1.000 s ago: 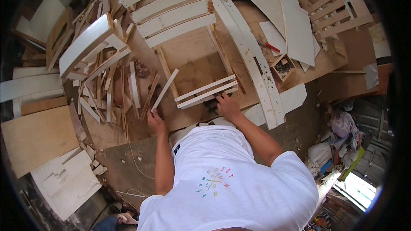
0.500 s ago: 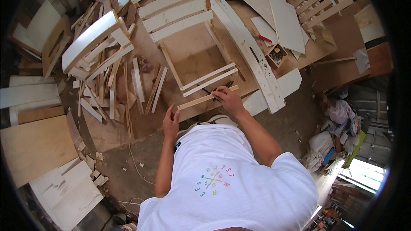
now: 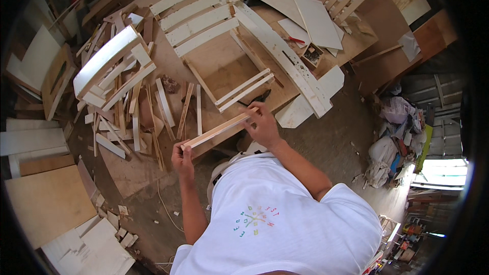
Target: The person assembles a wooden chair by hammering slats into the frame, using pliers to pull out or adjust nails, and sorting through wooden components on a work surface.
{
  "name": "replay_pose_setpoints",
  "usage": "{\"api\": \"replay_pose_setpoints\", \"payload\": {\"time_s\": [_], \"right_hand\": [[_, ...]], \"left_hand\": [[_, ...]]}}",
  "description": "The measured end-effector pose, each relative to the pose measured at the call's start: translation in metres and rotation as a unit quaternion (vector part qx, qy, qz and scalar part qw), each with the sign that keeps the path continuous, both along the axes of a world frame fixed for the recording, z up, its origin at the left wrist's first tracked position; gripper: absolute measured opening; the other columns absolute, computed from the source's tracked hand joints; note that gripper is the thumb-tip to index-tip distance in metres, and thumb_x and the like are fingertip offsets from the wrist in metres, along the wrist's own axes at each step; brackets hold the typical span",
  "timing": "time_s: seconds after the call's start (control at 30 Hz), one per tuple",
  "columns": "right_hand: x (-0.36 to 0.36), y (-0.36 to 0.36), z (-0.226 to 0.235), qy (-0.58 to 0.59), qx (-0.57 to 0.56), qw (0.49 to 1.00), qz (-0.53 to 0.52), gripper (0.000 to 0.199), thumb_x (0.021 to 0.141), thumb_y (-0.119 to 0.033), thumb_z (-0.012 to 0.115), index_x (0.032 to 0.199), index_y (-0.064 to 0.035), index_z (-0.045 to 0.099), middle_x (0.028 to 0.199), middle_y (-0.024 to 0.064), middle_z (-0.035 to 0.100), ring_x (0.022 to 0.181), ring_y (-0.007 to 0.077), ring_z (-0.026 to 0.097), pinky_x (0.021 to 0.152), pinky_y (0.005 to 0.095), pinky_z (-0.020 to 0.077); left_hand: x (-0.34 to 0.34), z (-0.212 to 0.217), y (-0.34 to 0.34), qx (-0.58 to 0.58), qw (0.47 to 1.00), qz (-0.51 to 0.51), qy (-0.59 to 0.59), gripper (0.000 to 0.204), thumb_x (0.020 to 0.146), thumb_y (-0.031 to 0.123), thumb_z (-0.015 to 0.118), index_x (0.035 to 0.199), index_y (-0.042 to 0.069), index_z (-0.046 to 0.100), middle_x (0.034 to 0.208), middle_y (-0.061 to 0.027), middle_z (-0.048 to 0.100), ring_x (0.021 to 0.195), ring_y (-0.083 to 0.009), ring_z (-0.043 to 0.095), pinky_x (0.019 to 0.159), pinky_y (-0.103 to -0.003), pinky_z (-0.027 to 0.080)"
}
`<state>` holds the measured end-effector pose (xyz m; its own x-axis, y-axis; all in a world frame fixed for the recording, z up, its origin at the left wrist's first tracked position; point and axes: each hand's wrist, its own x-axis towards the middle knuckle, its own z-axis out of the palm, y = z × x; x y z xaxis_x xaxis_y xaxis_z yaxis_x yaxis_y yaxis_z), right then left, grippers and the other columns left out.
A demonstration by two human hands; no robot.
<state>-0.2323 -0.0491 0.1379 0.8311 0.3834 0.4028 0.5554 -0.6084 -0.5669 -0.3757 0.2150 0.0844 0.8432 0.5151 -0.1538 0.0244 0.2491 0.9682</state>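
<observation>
I hold a narrow pale wooden slat (image 3: 219,129) level in front of me, above the near edge of a plywood work table (image 3: 219,66). My left hand (image 3: 182,159) grips its left end and my right hand (image 3: 264,122) grips its right end. Just beyond the slat lies a wooden frame (image 3: 224,46) with white slats nailed across its far end and two thin slats (image 3: 245,89) across its near end. A small dark tool (image 3: 262,95) lies on the table right by my right hand.
A heap of loose white and bare wood strips (image 3: 127,91) covers the table's left side. A long white board (image 3: 285,58) runs along the frame's right. Plywood sheets (image 3: 48,203) lie on the floor at left, bags and clutter (image 3: 395,137) at right.
Both hands were at the table's edge with no slat between them. They now hold a slat by its two ends, lifted off the table toward me.
</observation>
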Motion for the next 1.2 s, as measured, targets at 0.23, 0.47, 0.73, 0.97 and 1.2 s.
{"api": "replay_pose_setpoints", "payload": {"time_s": [0.23, 0.47, 0.73, 0.97, 1.2], "right_hand": [[0.003, -0.024, -0.023, 0.364, 0.198, 0.910, -0.001, 0.034, 0.098, -0.023, 0.073, 0.128, -0.0069, 0.071, 0.103, 0.0077, 0.075, 0.091, 0.0168, 0.071, 0.080, 0.0284, 0.0575], [-0.002, -0.017, 0.013, 0.503, 0.411, 0.756, 0.073, 0.035, 0.106, -0.019, 0.060, 0.135, 0.0008, 0.063, 0.117, 0.0100, 0.072, 0.105, 0.0184, 0.071, 0.090, 0.0330, 0.0608], [0.023, -0.022, 0.008, 0.480, 0.448, 0.753, 0.034, 0.037, 0.105, -0.018, 0.062, 0.135, 0.0037, 0.062, 0.112, 0.0120, 0.073, 0.100, 0.0202, 0.073, 0.086, 0.0330, 0.0627], [0.072, -0.034, 0.005, 0.484, 0.483, 0.727, 0.057, 0.038, 0.101, -0.013, 0.067, 0.135, 0.0039, 0.062, 0.115, 0.0124, 0.073, 0.101, 0.0200, 0.073, 0.088, 0.0336, 0.0626], [0.125, -0.041, 0.011, 0.463, 0.508, 0.720, 0.092, 0.031, 0.099, -0.010, 0.070, 0.127, 0.0034, 0.065, 0.108, 0.0115, 0.073, 0.098, 0.0192, 0.073, 0.089, 0.0335, 0.0627]], "left_hand": [[-0.015, 0.004, 0.014, -0.127, 0.989, 0.081, -0.007, 0.026, 0.107, 0.031, 0.061, 0.095, 0.008, 0.058, 0.070, 0.0062, 0.038, 0.060, -0.0055, 0.030, 0.056, -0.025, 0.029], [-0.019, 0.016, 0.008, -0.170, 0.972, 0.161, 0.032, 0.037, 0.106, 0.036, 0.062, 0.081, 0.015, 0.045, 0.065, 0.0072, 0.029, 0.056, -0.0054, 0.025, 0.053, -0.025, 0.026], [-0.006, 0.034, 0.000, -0.129, 0.978, 0.161, 0.041, 0.041, 0.106, 0.042, 0.060, 0.080, 0.015, 0.044, 0.066, 0.0061, 0.032, 0.057, -0.0066, 0.028, 0.053, -0.026, 0.027], [0.031, 0.049, -0.016, -0.082, 0.976, 0.195, 0.053, 0.044, 0.105, 0.045, 0.061, 0.078, 0.015, 0.044, 0.066, 0.0060, 0.034, 0.055, -0.0060, 0.030, 0.049, -0.026, 0.026], [0.077, 0.064, -0.041, -0.068, 0.968, 0.226, 0.082, 0.048, 0.102, 0.053, 0.063, 0.081, 0.012, 0.052, 0.064, 0.0067, 0.033, 0.054, -0.0055, 0.028, 0.049, -0.026, 0.024]]}}
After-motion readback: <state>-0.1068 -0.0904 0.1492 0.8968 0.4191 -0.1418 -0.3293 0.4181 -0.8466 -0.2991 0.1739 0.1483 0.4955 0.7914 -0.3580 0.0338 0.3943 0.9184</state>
